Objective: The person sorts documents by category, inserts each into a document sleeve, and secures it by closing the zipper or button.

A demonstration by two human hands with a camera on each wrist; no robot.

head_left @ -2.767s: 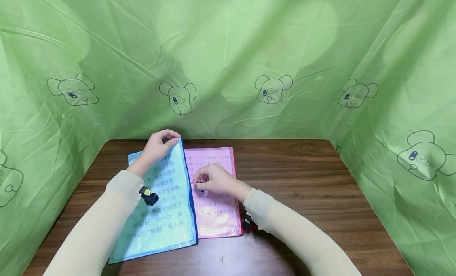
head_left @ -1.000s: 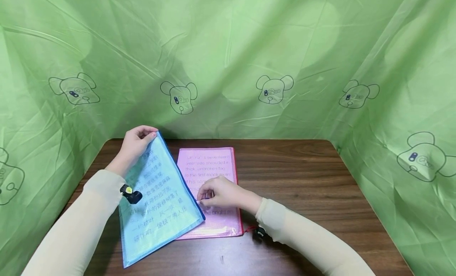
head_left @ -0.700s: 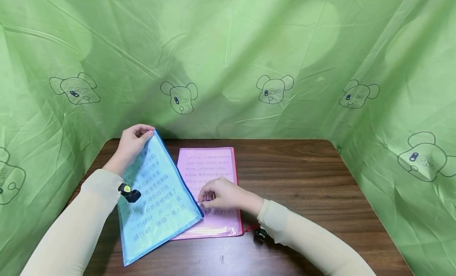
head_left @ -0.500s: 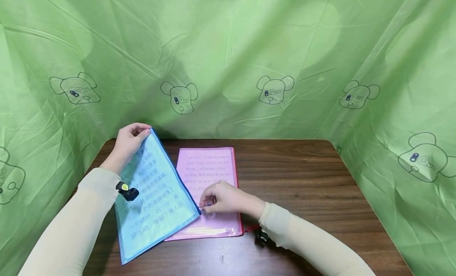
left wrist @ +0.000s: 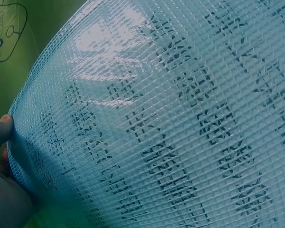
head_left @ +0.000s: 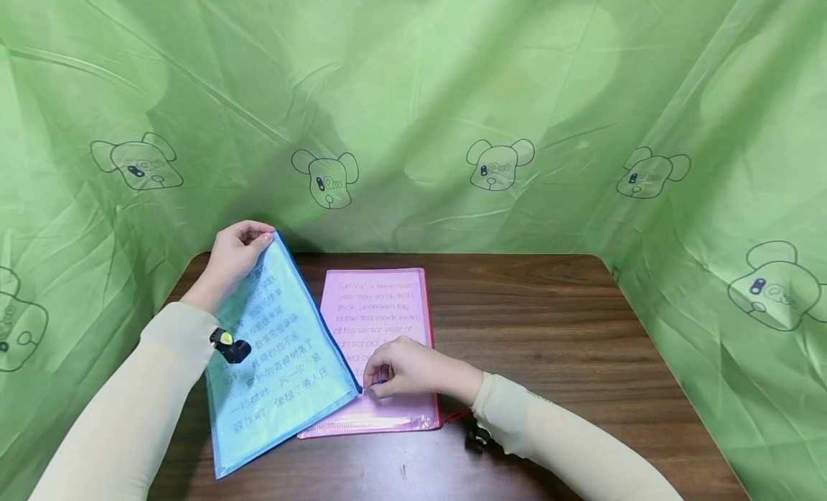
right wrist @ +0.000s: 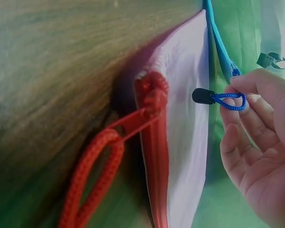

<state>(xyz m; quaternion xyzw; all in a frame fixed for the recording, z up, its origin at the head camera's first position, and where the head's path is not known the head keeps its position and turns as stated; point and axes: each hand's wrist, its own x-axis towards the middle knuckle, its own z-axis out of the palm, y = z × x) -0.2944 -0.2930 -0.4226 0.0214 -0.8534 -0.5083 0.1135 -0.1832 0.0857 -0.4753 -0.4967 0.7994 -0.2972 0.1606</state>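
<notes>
A blue mesh zipper pouch (head_left: 278, 364) holding a printed sheet is tilted up over the left part of a pink zipper pouch (head_left: 381, 300). My left hand (head_left: 235, 257) pinches the blue pouch's far corner; in the left wrist view its fingertips (left wrist: 2, 128) grip the mesh edge. At the near right corner, my right hand (head_left: 407, 368) pinches the blue pouch's zipper pull, its blue cord loop (right wrist: 232, 100) and black tip (right wrist: 203, 96) showing in the right wrist view. The slider itself is mostly covered by the fingers.
Both pouches are on a dark wooden table (head_left: 530, 329), the blue one partly lifted. A red zipper pull cord (right wrist: 95, 166) hangs from the pink pouch's near corner. A green curtain (head_left: 413, 113) with printed bear outlines surrounds the table's back and sides.
My right hand has slid along the blue pouch's zipper toward the near corner. My left hand has shifted left with the far corner, turning the blue pouch and uncovering more pink pouch.
</notes>
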